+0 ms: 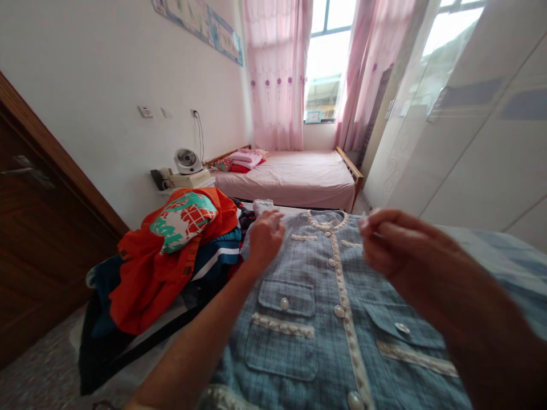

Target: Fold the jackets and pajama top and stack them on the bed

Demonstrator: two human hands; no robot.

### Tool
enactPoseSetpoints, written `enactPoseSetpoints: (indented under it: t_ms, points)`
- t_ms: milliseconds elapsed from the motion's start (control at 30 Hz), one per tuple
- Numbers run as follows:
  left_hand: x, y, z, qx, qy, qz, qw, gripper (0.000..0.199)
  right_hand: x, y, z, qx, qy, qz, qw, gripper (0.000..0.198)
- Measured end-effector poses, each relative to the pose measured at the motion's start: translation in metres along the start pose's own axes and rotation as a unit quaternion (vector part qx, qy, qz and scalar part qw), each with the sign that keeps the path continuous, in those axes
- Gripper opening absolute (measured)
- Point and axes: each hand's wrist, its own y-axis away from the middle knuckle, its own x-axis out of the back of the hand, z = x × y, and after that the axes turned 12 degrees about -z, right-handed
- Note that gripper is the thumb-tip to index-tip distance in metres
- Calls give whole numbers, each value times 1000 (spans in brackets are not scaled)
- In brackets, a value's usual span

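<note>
A light blue woven jacket [290, 259] lies spread out with its front up. It has cream braided trim, pearl-like buttons down the middle and flap pockets. Over the shoulder and sleeve on its left side is my left hand [267, 236], fingers apart and slightly bent; whether they touch the cloth is unclear. My right hand [397, 242] is raised above the jacket's right shoulder, thumb and fingers pinched together. Something small and pale shows at those fingertips, too blurred to name. My right forearm hides part of the jacket's right side.
Left of the jacket is a pile of clothes with an orange garment [145, 273] on top. Behind stand a bed [290, 176] with pink bedding and a small white fan [188, 161]. A glossy wardrobe [461, 142] lines the right; a brown door [34, 239] is at left.
</note>
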Motion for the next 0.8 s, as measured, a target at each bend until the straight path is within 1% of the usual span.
enactPoseSetpoints:
  t_ms: [67,133,200,267,300,367,467,500,567,633,700,733,767,800]
  points:
    - [18,-19,-28,73,-18,10,997,31,0,-1,25,-47,-8,-18,999,19]
    - [23,-33,-52,133,-31,-21,990,25,4,6,65,-113,46,-19,992,21]
    - [18,-43,-69,180,-39,-71,980,26,10,18,107,-169,86,-32,981,24]
    - [8,-49,-80,217,-43,-112,969,30,15,31,139,-208,130,-34,969,26]
    - [2,-51,-83,235,-45,-126,963,31,16,37,150,-218,149,-31,964,26]
    - [-6,-54,-87,269,-48,-138,952,32,16,44,162,-217,177,-22,960,26]
    - [-9,-56,-88,293,-48,-143,944,33,11,48,164,-199,201,-12,959,25]
    - [-8,-57,-87,287,-47,-141,946,32,10,48,164,-194,206,-9,959,25]
    - [-1,-58,-80,253,-46,-123,958,30,8,48,164,-187,209,-4,960,24]
    - [9,-58,-68,199,-53,-74,976,28,8,49,167,-179,207,-5,962,24]
    - [21,-51,-49,130,-69,-7,989,24,9,50,170,-173,205,-9,963,25]
    - [25,-44,-38,89,-77,21,993,25,9,50,171,-171,206,-9,963,25]
    - [27,-34,-28,43,-85,39,995,27,10,50,171,-171,207,-9,963,26]
    - [27,-21,-17,-5,-92,44,995,28,10,50,171,-171,208,-8,963,26]
